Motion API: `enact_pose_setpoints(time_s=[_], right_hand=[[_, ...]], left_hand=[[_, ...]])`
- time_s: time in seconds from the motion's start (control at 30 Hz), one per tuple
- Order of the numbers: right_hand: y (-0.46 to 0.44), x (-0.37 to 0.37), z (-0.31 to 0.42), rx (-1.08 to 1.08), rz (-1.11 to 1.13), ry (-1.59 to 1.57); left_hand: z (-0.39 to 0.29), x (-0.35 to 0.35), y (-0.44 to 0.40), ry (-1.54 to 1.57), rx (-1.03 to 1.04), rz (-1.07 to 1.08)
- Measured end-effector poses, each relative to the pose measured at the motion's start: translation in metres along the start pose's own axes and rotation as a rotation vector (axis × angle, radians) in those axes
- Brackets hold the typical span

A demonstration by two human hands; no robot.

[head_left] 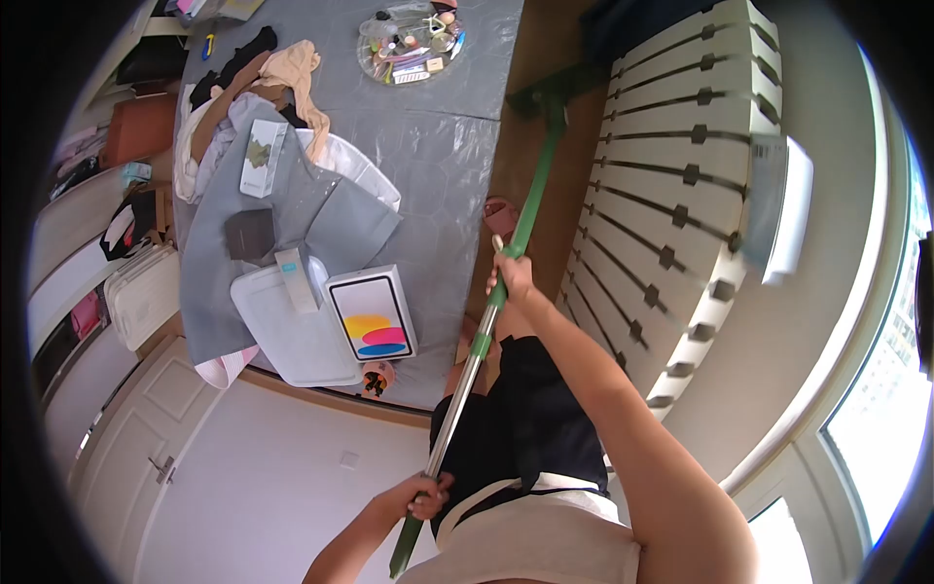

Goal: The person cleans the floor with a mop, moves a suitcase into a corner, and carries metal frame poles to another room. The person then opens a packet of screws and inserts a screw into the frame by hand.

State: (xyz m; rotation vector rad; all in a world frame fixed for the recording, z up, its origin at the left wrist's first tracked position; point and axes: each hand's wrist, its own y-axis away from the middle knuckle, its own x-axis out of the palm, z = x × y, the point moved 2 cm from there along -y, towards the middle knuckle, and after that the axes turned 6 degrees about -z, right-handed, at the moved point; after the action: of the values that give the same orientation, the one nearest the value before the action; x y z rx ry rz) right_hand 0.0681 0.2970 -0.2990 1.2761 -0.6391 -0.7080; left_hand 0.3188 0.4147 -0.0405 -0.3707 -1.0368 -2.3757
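The green-and-silver floor tool (481, 346) slants alongside the grey-covered surface (438, 243), its blurred head over the brown floor (576, 175) to that surface's right. The right hand (512, 276) wraps its grip round the shaft beside the surface; the left hand's (425, 494) grip curls about the lower shaft, past the surface's near edge

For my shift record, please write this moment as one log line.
left hand: grips pole near its end | right hand: grips pole farther along | pole head: over floor, blurred
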Motion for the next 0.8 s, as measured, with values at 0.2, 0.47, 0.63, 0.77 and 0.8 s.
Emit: enact_pose_setpoints(time_s=[0.2, 0.47, 0.63, 0.77, 0.8], right_hand=[[0.065, -0.031, -0.170, 0.024, -0.068, 0.030], [0.149, -0.070, -0.279, 0.213, 0.022, 0.043], [0.101, -0.070, -0.204, 0.001, 0.018, 0.113], [0.026, -0.046, -0.113, -0.176, 0.075, 0.165], [0.004, -0.043, -0.089, -0.183, 0.089, 0.132]], left_hand=[[0.123, -0.114, 0.024, 0.098, -0.062, -0.021], [0.242, -0.129, 0.034, -0.248, 0.039, -0.506], [0.188, -0.093, 0.006, -0.237, 0.072, -0.391], [0.099, -0.067, -0.031, 0.006, 0.087, 0.078], [0.077, -0.052, -0.040, -0.006, 0.116, 0.122]])
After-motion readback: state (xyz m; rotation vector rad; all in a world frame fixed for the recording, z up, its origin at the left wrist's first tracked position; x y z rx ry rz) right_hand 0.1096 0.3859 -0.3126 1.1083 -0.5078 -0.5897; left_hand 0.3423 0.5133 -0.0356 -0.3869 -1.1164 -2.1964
